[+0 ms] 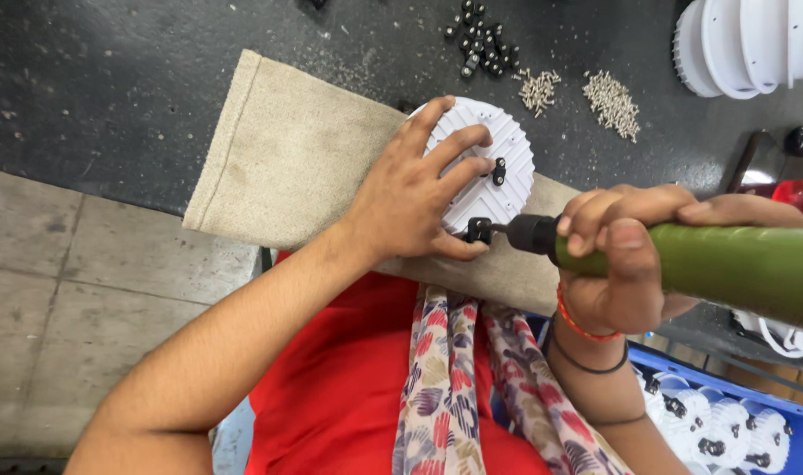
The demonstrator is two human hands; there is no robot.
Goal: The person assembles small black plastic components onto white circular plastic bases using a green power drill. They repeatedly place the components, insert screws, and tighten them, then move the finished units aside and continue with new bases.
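While the white ribbed disc (pixel 498 180) lies on a tan cloth (pixel 287 167) at the near edge of the dark bench (pixel 111 88), the left hand (pixel 414 193) presses it flat with fingers spread. The right hand (pixel 621 255) is wrapped tight round a green electric screwdriver (pixel 683 259), its bit on a small black bracket (pixel 479 230) at the disc's near rim. Screw heaps (pixel 611 104) lie farther off.

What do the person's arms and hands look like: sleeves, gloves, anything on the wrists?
Both arms are bare, no sleeves in view, and no gloves. The left hand and its wrist carry nothing. The right hand has a red-orange thread band at the wrist and a thin dark band below it.
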